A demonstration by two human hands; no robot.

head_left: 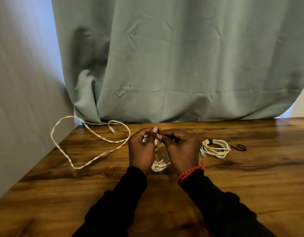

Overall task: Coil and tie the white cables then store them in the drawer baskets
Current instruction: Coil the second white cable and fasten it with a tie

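- Green curtain hangs behind the wooden counter.
- Left hand and right hand, fingers curled, grip a coiled white cable above the counter.
- Tied coil lies right; loose cable lies left.

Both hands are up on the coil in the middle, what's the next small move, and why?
Probably finish wrapping the tie round the coiled cable: both the left hand and right hand pinch at its top, while the tied coil already lies to the right.
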